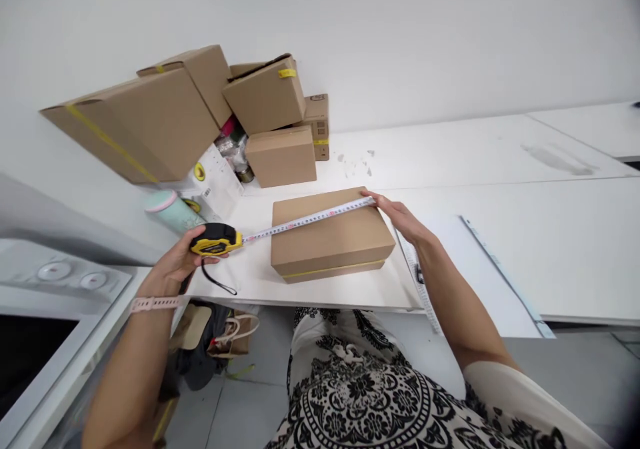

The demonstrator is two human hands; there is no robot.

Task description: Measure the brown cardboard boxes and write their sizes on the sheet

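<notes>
My left hand (187, 255) is wrapped round a yellow and black tape measure (214, 240), left of a closed brown cardboard box (330, 235) on the table. A black wrist strap (219, 281) dangles from the tape measure's case. Its white blade (305, 219) is pulled out and runs slantwise across the top of the box. At the box's far right edge, my right hand (397, 217) holds the blade's end between thumb and fingers. The end hook itself is too small to make out.
Several cardboard boxes (150, 125) are stacked at the back left. A mint green bottle (175, 210) stands by my left hand. To the right lie a spiral notebook (420, 282) and a white sheet with a blue edge (480, 275) overhanging the table's front. Bags (235, 335) sit below.
</notes>
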